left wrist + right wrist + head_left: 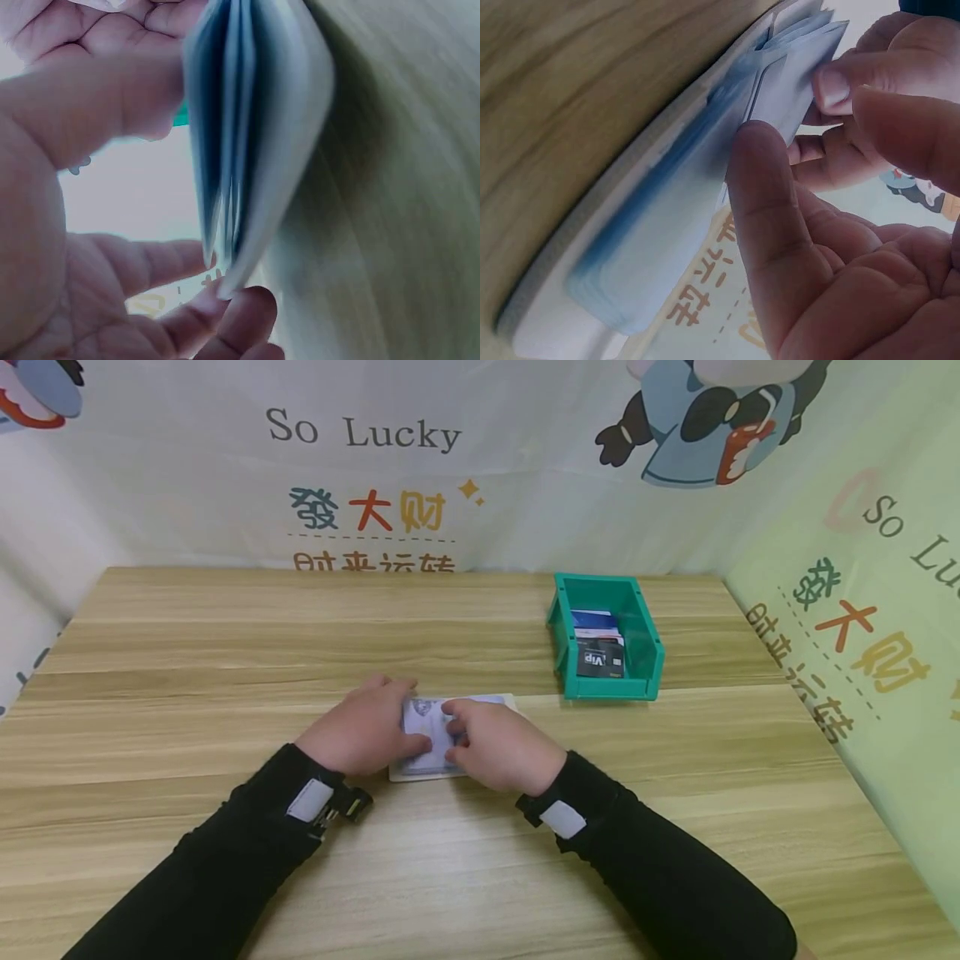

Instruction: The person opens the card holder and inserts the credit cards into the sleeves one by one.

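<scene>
A pale card holder (420, 762) with several clear bluish sleeves (667, 240) lies on the table in front of me. My left hand (367, 727) holds its left part, thumb over the top sleeves and fingers at the far edge. In the left wrist view the sleeves stand slightly fanned apart beside that thumb. My right hand (506, 743) is over the holder's right part. One of its fingertips (761, 142) presses against the upper sleeve, while the right thumb stays apart from it. The right hand covers part of the sleeves in the head view.
A green bin (648, 672) stands at the back right of the wooden table (225, 635), with several cards (600, 657) in it, a black one marked Vip on top. Printed cloth (525, 460) hangs behind the table and along its sides.
</scene>
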`<state>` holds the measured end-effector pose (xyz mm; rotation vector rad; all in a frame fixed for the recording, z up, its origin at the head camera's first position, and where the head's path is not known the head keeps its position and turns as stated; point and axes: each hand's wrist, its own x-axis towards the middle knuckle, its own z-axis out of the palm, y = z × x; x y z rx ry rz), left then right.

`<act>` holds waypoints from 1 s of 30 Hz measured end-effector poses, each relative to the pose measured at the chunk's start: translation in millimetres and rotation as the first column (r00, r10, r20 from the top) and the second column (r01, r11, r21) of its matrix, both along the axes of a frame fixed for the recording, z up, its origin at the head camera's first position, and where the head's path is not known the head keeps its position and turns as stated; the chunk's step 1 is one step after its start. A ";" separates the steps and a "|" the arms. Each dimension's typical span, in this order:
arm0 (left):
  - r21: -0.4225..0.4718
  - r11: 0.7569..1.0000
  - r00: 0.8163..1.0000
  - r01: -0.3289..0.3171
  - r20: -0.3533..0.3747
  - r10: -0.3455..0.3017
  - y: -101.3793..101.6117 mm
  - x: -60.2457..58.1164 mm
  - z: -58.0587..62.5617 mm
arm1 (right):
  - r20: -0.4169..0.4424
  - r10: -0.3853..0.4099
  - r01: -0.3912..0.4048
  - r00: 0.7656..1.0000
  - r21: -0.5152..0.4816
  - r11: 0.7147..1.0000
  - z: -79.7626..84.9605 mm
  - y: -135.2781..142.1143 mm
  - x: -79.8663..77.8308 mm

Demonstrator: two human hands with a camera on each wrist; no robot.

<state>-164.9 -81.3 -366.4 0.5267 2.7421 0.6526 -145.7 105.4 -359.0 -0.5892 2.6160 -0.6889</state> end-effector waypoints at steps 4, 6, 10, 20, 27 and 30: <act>0.041 0.998 0.999 -0.047 0.003 0.047 -0.5 -2.3 0.1 | 0.011 0.017 -0.017 1.000 -0.007 1.000 0.9 -0.1 0.2; 0.055 0.997 0.998 -0.060 0.005 0.060 -0.4 -2.8 0.5 | 0.005 0.024 -0.024 1.000 0.000 1.000 2.1 0.9 0.0; 0.074 0.996 0.998 -0.059 0.008 0.059 -0.5 -2.9 1.4 | -0.059 0.006 -0.003 0.998 0.049 0.999 6.1 7.3 -2.9; 0.113 0.991 0.997 -0.076 -0.022 0.079 -3.3 -3.3 6.4 | -0.287 -0.015 0.090 0.958 0.250 0.964 1.1 34.7 -19.7; 0.174 0.978 0.992 -0.112 -0.037 0.120 -0.7 0.3 11.9 | -0.222 0.025 0.037 0.975 0.272 0.961 -6.9 34.2 -22.5; 0.202 0.973 0.991 -0.112 -0.052 0.125 2.0 2.5 13.6 | -0.209 0.035 0.021 0.977 0.261 0.965 -7.9 32.0 -22.6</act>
